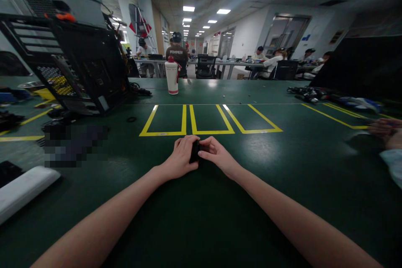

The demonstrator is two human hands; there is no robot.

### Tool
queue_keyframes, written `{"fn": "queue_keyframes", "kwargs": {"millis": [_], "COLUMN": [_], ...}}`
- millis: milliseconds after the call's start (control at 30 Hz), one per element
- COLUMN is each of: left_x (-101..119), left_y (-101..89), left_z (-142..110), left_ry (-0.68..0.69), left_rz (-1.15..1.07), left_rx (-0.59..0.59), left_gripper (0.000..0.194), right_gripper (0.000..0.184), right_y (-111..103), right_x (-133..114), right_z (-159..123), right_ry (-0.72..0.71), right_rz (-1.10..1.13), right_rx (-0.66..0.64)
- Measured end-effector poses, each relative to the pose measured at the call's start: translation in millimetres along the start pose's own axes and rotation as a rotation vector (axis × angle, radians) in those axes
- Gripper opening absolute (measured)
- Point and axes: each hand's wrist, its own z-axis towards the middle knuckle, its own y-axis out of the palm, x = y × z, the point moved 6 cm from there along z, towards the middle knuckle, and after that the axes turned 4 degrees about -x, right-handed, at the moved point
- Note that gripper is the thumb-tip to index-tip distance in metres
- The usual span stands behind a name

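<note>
Between my hands, just in front of the yellow tape outlines [163,134], is a small black block-like object [194,152]; its exact kind I cannot make out. My left hand [179,158] is wrapped round its left side, with the thumb low and the fingers over the top. From the right, the bent fingers and thumb of my right hand [216,155] close on the object's right edge. Much of the object is hidden by the fingers. Under both hands lies the dark green tabletop [201,226].
A black open computer case [91,75] stands at left, with cables beside it. A white bottle [172,76] with a red cap stands farther back. A white bar-shaped object [28,190] lies near left. Another person's hand [386,130] is at the right edge; dark cables [309,93] lie beyond.
</note>
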Motion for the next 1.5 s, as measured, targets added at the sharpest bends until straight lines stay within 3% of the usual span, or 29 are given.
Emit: {"fn": "queue_keyframes", "kwargs": {"millis": [200, 433, 633, 800, 900, 1067, 1267, 1367, 1500], "left_x": [0.7, -0.7, -0.8, -0.6, -0.3, -0.2, 0.0, -0.5, -0.2], "left_y": [-0.3, 0.7, 0.6, 0.0, -0.2, 0.1, 0.3, 1.1, 0.6], "left_z": [0.4, -0.1, 0.1, -0.4, -0.7, -0.7, -0.2, -0.1, -0.5], "left_ry": [0.003, 0.005, 0.015, 0.012, 0.016, 0.011, 0.013, 0.016, 0.012], "left_rz": [0.0, -0.007, 0.004, -0.001, -0.005, -0.016, -0.013, -0.008, -0.007], "left_rx": [-0.002, -0.004, 0.005, -0.001, -0.003, -0.017, -0.008, -0.003, -0.01], "left_gripper": [0.058, 0.059, 0.058, 0.058, 0.059, 0.06, 0.058, 0.057, 0.057], "right_gripper": [0.028, 0.038, 0.022, 0.027, 0.026, 0.039, 0.02, 0.026, 0.027], "right_y": [-3.1, -0.2, -2.3, -3.8, -2.8, -0.9, -0.8, -4.5, -5.4], "right_x": [0.8, 0.8, -1.7, -0.7, 0.7, 2.7, -3.5, -2.1, 2.0], "right_z": [-0.3, -0.7, -1.2, -0.1, 1.6, 1.3, -2.4, -1.6, 0.9], "right_ry": [0.061, 0.014, 0.028, 0.09, 0.068, 0.019, -0.007, 0.045, 0.087], "right_rz": [-0.061, 0.023, -0.049, -0.066, -0.023, 0.027, -0.071, -0.118, -0.083], "right_rx": [0.04, -0.034, 0.033, 0.037, -0.01, -0.041, 0.036, 0.079, 0.025]}}
